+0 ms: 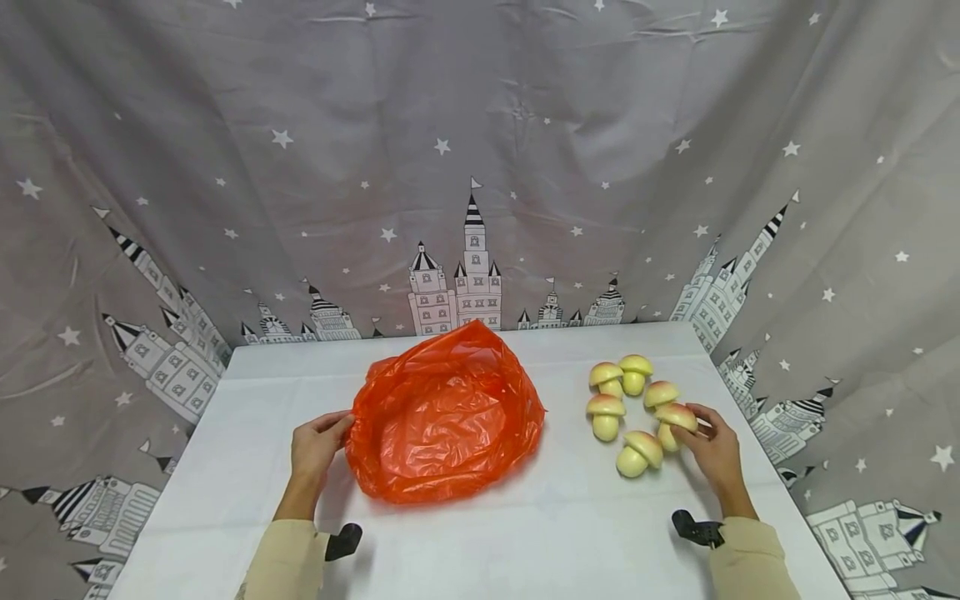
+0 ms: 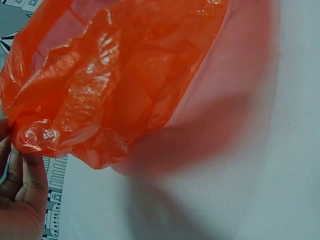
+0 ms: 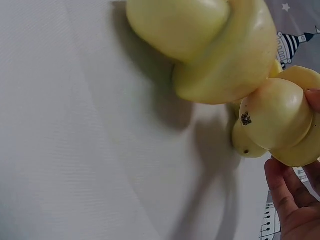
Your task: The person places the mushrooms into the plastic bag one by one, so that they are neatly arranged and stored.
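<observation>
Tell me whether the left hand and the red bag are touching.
Touching: the head view shows the left hand pinching the rim of the red bag between thumb and fingers.

A red, crinkled plastic bag (image 1: 450,483) is lying near the middle of a flat, white-covered desk (image 1: 570,537), and the left hand (image 1: 317,443) is gripping its left edge. To the right of the bag and apart from it, six yellow, mushroom-shaped smooth pieces (image 1: 605,425) are forming a rough ring: two are standing at the back, one at the left, one at the front and two at the right. The right hand (image 1: 714,446) is gripping the nearer right-side piece. A grey fabric curtain (image 1: 525,125) is hanging behind the desk and along both sides.
</observation>
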Demonstrator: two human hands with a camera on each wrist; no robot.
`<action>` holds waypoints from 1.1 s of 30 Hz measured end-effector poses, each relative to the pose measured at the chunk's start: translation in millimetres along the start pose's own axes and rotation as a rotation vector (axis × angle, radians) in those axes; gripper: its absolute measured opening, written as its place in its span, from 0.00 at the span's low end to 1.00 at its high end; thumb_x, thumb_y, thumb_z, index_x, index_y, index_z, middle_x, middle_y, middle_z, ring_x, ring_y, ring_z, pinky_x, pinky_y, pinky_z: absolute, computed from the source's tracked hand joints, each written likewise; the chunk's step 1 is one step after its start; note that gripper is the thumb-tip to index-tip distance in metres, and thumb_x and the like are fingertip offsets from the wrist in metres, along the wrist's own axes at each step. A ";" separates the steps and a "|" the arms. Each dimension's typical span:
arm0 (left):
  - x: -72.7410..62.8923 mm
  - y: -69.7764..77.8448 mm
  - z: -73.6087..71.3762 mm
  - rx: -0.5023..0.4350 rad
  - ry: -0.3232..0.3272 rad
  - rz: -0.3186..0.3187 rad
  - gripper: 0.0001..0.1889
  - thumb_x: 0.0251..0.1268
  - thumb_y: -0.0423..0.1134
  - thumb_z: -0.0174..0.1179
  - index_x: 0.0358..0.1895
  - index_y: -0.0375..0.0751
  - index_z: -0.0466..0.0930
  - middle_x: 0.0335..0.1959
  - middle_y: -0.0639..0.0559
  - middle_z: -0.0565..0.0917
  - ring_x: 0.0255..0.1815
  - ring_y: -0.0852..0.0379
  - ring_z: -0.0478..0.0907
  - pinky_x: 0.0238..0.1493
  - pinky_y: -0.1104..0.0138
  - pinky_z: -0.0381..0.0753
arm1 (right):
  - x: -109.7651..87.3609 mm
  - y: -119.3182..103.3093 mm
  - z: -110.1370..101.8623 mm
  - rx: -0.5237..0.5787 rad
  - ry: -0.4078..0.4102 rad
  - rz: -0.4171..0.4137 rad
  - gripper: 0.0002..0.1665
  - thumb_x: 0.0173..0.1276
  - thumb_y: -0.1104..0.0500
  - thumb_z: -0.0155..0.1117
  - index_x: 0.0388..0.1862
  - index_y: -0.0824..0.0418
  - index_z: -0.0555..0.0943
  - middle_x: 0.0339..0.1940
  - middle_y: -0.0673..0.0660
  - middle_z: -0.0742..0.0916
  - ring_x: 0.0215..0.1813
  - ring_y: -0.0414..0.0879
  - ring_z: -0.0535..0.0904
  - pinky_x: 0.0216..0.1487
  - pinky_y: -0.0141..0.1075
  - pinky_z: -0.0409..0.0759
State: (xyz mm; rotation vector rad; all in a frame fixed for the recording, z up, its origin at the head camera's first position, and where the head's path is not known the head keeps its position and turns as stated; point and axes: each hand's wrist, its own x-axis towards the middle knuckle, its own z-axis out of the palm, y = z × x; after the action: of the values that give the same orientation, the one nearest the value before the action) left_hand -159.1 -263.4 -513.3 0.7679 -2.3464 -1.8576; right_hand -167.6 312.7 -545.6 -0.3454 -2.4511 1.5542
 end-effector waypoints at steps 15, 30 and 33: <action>6.0 -10.2 3.0 0.002 0.022 -0.050 0.22 0.68 0.47 0.60 0.56 0.33 0.79 0.52 0.40 0.81 0.43 0.56 0.80 0.44 0.72 0.81 | 13.6 -24.5 6.2 0.019 -0.059 -0.058 0.30 0.62 0.65 0.68 0.62 0.71 0.72 0.59 0.66 0.76 0.43 0.24 0.70 0.43 0.15 0.71; 61.6 -71.0 2.3 -0.029 0.035 -0.053 0.22 0.66 0.52 0.60 0.55 0.40 0.82 0.50 0.44 0.82 0.45 0.53 0.81 0.41 0.72 0.82 | 27.3 -68.4 40.4 0.069 -0.280 -0.135 0.32 0.62 0.65 0.68 0.63 0.71 0.69 0.62 0.70 0.74 0.61 0.62 0.72 0.48 0.20 0.72; 59.2 -67.1 0.2 -0.059 0.009 -0.033 0.20 0.65 0.50 0.62 0.53 0.40 0.83 0.47 0.46 0.83 0.42 0.54 0.81 0.43 0.68 0.83 | 29.6 -73.5 48.4 0.061 -0.315 -0.163 0.31 0.63 0.65 0.67 0.64 0.71 0.70 0.62 0.70 0.74 0.60 0.63 0.73 0.48 0.22 0.73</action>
State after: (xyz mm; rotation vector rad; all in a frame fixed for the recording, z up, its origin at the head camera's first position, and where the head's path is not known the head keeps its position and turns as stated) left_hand -187.8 -297.8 -590.8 0.8122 -2.2763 -1.9225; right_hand -216.4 250.1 -497.4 0.1174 -2.5719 1.7176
